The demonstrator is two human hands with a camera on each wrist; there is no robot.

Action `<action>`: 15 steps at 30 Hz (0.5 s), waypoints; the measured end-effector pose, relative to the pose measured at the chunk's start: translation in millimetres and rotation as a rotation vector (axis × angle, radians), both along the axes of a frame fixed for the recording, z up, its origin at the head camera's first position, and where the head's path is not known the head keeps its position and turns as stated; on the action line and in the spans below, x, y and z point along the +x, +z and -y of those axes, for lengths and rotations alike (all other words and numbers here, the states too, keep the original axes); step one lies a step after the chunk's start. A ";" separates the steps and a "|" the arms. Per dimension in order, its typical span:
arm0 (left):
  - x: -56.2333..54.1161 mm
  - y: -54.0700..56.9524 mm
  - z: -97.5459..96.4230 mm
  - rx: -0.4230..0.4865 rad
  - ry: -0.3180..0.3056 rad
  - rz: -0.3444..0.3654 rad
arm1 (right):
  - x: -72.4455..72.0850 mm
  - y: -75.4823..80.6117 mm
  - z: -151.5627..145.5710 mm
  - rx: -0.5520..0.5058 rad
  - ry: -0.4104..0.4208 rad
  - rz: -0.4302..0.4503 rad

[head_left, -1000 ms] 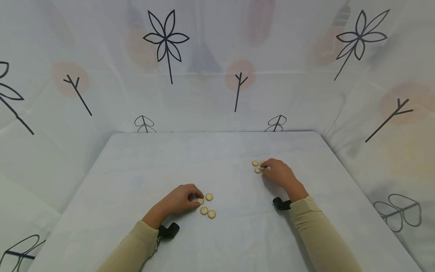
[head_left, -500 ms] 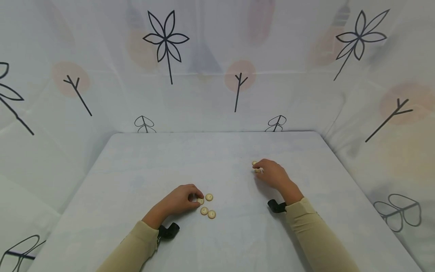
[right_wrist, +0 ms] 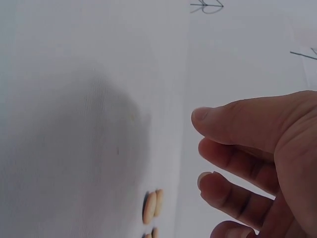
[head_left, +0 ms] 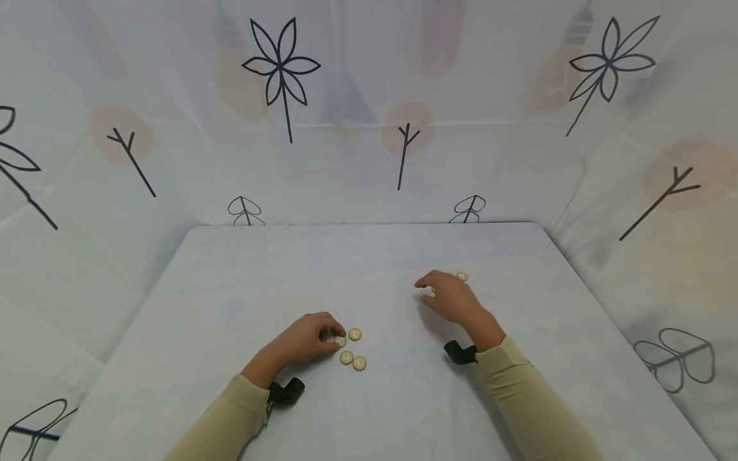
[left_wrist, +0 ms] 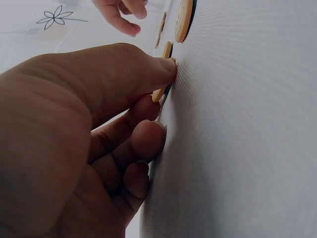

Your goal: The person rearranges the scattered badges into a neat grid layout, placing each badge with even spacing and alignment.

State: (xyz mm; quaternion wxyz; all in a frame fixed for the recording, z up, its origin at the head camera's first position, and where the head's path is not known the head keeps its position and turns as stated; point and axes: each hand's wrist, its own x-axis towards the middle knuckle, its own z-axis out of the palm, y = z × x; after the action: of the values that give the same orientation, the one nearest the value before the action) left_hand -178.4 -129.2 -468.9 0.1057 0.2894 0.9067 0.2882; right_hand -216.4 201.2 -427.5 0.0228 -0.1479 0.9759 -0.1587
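Between the left hand's (head_left: 305, 339) thumb and finger, one thin disc (head_left: 340, 342) is pinched edgewise, probably because it's flat; three other discs (head_left: 346, 357) lie just beyond. Parted, the right hand's (head_left: 453, 298) fingers hold nothing visible, near more discs (head_left: 462, 276).

Looks smooth and matt on the small, round, pale-yellow, wooden-looking discs (head_left: 355, 334), finely ribbed on the flat, white, cloth-covered table (head_left: 230, 275), creased on the beige cloth sleeves (head_left: 536, 403), smooth on the black, bent, plastic-looking wrist pieces (head_left: 459, 353).
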 end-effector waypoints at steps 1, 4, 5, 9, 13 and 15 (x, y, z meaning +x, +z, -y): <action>0.0 0.0 0.1 0.000 0.000 -0.001 | 0.7 0.4 2.0 0.003 0.006 -0.003; 0.0 -0.2 0.2 0.000 -0.001 -0.003 | 2.7 0.2 7.5 0.003 0.018 -0.003; 0.0 -0.2 0.1 0.000 -0.001 -0.003 | 3.5 0.5 9.3 0.003 0.025 -0.003; -0.1 -0.6 0.0 0.000 0.001 -0.003 | 6.2 2.0 16.7 0.010 0.038 0.001; -0.1 -0.5 -0.1 0.001 0.007 0.004 | 8.7 3.5 24.9 0.021 0.054 0.001; -0.1 -0.3 -0.1 0.001 0.008 0.006 | 9.7 3.7 29.0 0.026 0.060 0.008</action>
State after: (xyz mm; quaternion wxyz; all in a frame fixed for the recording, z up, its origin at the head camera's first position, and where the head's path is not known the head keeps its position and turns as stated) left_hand -178.5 -129.1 -469.2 0.1070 0.2848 0.9074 0.2900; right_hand -206.7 172.1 -423.8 0.0333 -0.1760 0.9729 -0.1461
